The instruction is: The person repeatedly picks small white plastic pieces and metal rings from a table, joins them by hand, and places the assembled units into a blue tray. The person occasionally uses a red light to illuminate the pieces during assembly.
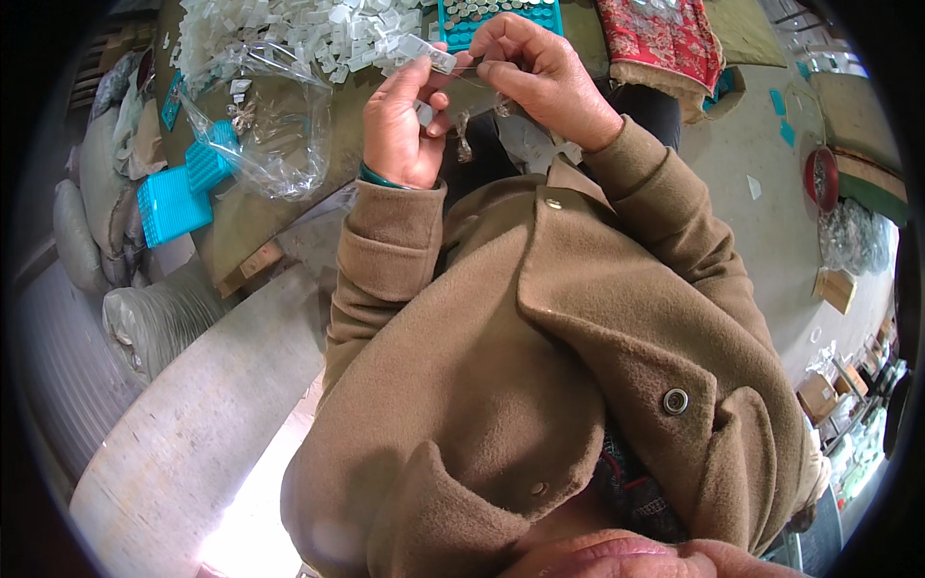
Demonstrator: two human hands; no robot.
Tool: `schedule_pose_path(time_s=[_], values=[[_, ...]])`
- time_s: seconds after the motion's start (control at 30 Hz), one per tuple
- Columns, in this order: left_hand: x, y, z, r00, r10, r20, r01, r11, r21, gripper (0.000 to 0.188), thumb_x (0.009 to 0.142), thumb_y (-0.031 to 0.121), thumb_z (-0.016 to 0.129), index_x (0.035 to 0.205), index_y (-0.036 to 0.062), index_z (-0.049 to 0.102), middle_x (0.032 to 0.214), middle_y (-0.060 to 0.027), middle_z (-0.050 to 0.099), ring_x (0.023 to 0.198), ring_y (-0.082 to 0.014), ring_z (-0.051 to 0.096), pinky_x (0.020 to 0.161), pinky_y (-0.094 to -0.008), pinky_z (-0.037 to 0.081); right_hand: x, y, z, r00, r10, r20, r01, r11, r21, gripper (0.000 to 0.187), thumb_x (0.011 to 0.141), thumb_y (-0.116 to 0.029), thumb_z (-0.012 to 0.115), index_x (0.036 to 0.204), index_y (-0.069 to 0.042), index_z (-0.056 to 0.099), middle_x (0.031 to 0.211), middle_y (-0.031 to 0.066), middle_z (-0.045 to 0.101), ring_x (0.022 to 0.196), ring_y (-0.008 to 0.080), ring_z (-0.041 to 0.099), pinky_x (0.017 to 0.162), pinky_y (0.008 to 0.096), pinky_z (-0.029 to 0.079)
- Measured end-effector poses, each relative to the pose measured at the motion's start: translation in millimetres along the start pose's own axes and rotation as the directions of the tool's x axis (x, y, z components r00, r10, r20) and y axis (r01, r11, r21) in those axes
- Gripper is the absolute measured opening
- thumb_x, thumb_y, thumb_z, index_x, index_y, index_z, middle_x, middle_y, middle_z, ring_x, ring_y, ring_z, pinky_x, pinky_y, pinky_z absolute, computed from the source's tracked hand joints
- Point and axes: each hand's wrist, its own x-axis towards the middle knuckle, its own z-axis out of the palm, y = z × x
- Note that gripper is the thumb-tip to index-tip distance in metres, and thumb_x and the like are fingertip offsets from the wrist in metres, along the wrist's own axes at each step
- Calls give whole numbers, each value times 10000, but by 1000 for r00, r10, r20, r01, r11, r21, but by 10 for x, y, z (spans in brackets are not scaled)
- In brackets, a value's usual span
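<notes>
Close together over the near edge of the table, both my hands are closed. My left hand (pixel 403 130) pinches a small translucent white plastic piece (pixel 426 53) between thumb and fingertips. A second small white piece (pixel 423 113) shows against its curled fingers. My right hand (pixel 549 82) pinches a thin strand (pixel 466 68) that runs across to the plastic piece; whether it is thread or wire I cannot tell. Just beyond my hands lie a heap of similar white pieces (pixel 289 34) and a turquoise tray (pixel 520 32) with round metallic pieces in its slots.
A clear plastic bag (pixel 289 159) lies left of my left hand, near turquoise trays (pixel 173 207) at the table's edge. Red patterned cloth (pixel 665 43) hangs at the right. Stuffed sacks (pixel 82 241) stand at far left; a red bowl (pixel 821 178) sits at far right.
</notes>
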Motion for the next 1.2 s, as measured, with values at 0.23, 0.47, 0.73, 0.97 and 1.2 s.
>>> schedule_pose_path(time_s=[0.23, 0.47, 0.73, 0.97, 1.2], values=[[62, 72, -164, 940, -303, 155, 340, 837, -430, 227, 938, 164, 628, 1137, 54, 612, 1150, -116, 671, 748, -19, 624, 448, -136, 403, -9, 34, 17, 989, -145, -13, 137, 956, -257, 79, 914, -53, 632, 972, -62, 578, 792, -53, 532, 682, 8, 454, 583, 187, 392], [140, -77, -224, 935, -355, -9, 330, 878, -347, 248, 947, 181, 628, 1163, 62, 604, 1167, -62, 671, 987, -82, 673, 522, -115, 452, -83, 68, -3, 973, -230, 3, 185, 774, -605, 181, 823, -49, 687, 975, -38, 591, 832, 95, 601, 716, 236, 605, 670, 299, 502], [223, -167, -246, 982, -182, -54, 183, 983, 11, 187, 932, 172, 645, 1091, 75, 660, 1037, -51, 707, 917, -107, 673, 668, -205, 526, 210, 115, -390, 936, -306, -175, 73, 656, -751, 109, 865, -87, 658, 961, -36, 659, 850, 110, 635, 736, 247, 643, 668, 319, 507], [264, -287, -167, 987, -161, -22, 162, 981, 102, 127, 924, 91, 603, 1038, 56, 648, 1003, -75, 713, 832, -103, 682, 617, -202, 537, 449, 264, -331, 936, -328, -128, 29, 433, -901, 123, 866, -193, 663, 937, -93, 660, 871, 106, 623, 793, 329, 642, 685, 395, 523], [287, -263, -152, 979, -203, 9, 200, 974, 110, 144, 926, 72, 591, 1058, 39, 636, 1023, -93, 712, 857, -109, 690, 632, -194, 550, 462, 281, -296, 955, -282, -93, 15, 360, -933, 120, 873, -185, 642, 970, -114, 651, 875, 100, 624, 810, 336, 640, 683, 405, 525]])
